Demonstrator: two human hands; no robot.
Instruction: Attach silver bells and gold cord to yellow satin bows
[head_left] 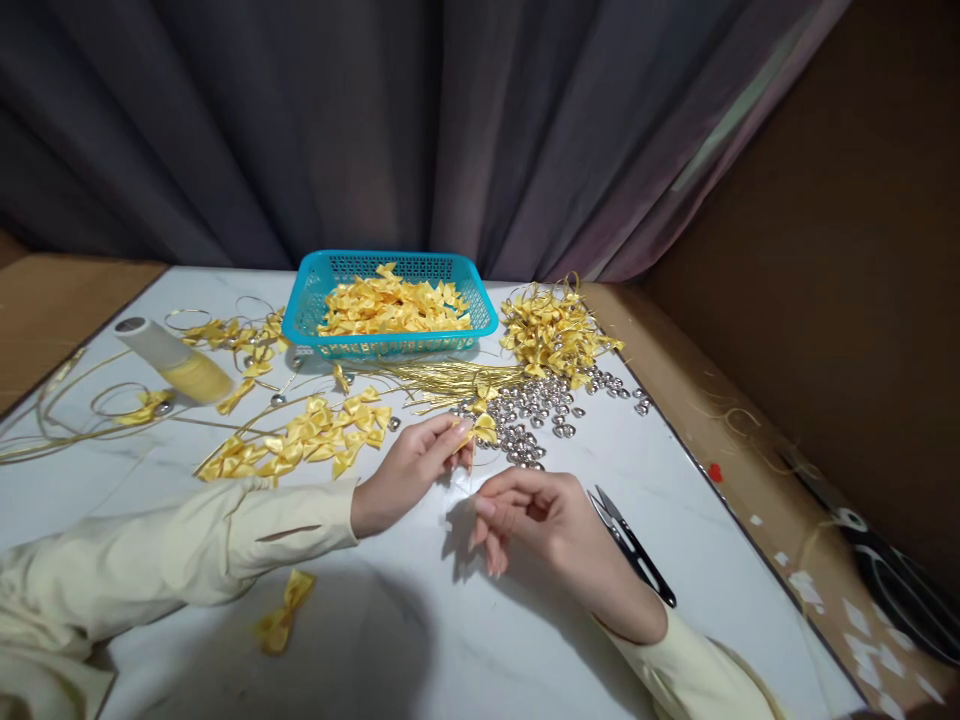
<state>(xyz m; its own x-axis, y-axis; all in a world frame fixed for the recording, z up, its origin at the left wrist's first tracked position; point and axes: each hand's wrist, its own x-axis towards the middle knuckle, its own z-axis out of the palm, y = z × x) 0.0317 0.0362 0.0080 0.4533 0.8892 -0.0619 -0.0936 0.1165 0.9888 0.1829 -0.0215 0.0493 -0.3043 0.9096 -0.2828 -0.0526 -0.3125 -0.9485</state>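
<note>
My left hand point(416, 465) pinches a small yellow satin ribbon bow point(486, 428) between thumb and fingers, over the middle of the table. Just to its right and nearer to me, my right hand point(544, 515) is closed in a pinch. Whatever lies between those fingertips is too thin to make out. Behind the held bow spread loose silver bells point(532, 410), or similar round metal pieces. Gold cords point(450, 380) lie in a bundle beyond it. More yellow bows point(322, 432) are scattered left of my left hand, and a single bow point(285, 612) lies closer to me.
A blue basket point(390, 345) full of bows stands at the back. Beside it is a heap of bows with cords point(555, 325). A bottle point(176, 360) lies or leans at left. Black thread snips point(637, 550) rest near my right wrist; black scissors point(900, 580) lie far right.
</note>
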